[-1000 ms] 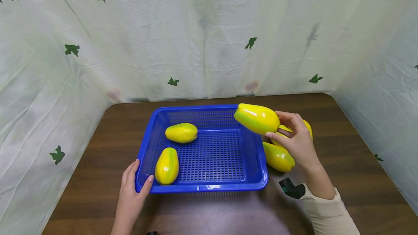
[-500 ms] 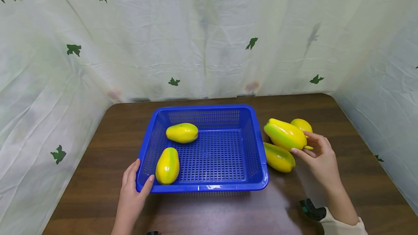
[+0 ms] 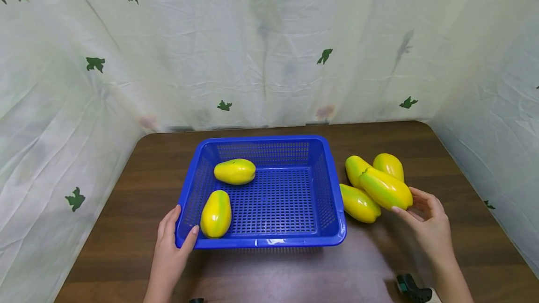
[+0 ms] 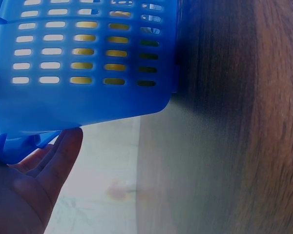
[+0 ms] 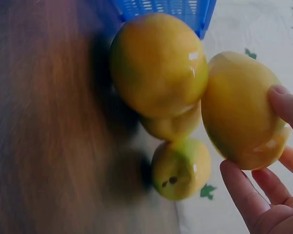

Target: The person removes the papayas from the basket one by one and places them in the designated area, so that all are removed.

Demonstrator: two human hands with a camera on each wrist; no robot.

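Observation:
My left hand point(image 3: 171, 249) grips the near left corner of a blue plastic basket point(image 3: 269, 242); in the left wrist view its fingers point(image 4: 63, 156) lie at the rim. Inside the basket are two yellow-green papayas, one at the back point(image 3: 234, 172) and one near the left hand point(image 3: 216, 214). My right hand point(image 3: 431, 223) holds another papaya point(image 3: 385, 188) between thumb and fingers at its near end, right of the basket. In the right wrist view the held papaya point(image 5: 244, 112) sits beside a larger-looking papaya point(image 5: 158, 66).
Around the held papaya lie several others: one against the basket's right side point(image 3: 360, 204), one behind point(image 3: 354, 168) and one at the back right point(image 3: 389, 165). The brown wooden table point(image 3: 139, 191) ends at a pale curtain point(image 3: 269, 60) with green leaf prints.
My right hand has carried the papaya from over the basket's right rim to the right and down, to the papayas on the table. The left hand stays at the basket corner.

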